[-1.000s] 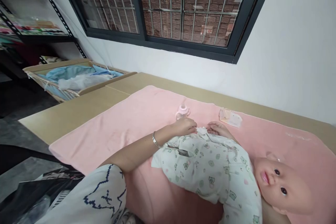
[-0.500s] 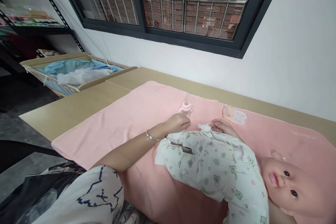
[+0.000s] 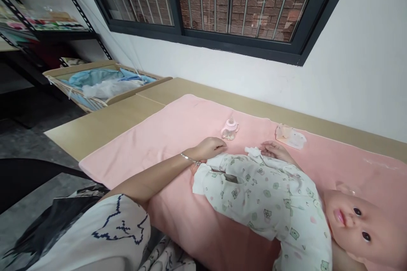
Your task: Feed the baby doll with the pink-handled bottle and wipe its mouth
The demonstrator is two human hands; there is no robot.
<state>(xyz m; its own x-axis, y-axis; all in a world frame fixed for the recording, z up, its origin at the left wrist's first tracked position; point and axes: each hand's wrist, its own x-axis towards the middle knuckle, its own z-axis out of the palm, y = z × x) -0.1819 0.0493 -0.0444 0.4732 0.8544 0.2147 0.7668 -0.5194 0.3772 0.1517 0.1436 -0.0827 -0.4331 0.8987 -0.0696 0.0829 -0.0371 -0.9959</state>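
Observation:
A baby doll (image 3: 273, 194) in a white outfit with a small animal print lies tilted across the front, its head at the right. My left hand (image 3: 211, 148), with a bracelet on its wrist, is by the doll's leg end, fingers curled. Whether something is in them is hidden. Past the doll's far side shows my right hand (image 3: 275, 150), fingers slightly bent around the doll, beside a loose white piece of cloth (image 3: 253, 151). The doll's body covers most of that arm. A pink-topped baby bottle (image 3: 229, 129) stands just beyond my left hand, apart from it.
Under everything lies a pink blanket (image 3: 178, 127) on a wooden table (image 3: 104, 123). A small printed packet (image 3: 291, 136) rests near its far edge. A wooden crib (image 3: 111, 99) with blue cloth and clear plastic stands at the left; a white wall with a barred window (image 3: 235, 8) closes the back.
My left hand has drawn a little to the left, away from the bottle, which now shows whole. The view has shifted slightly. My right hand stays at the doll's far side.

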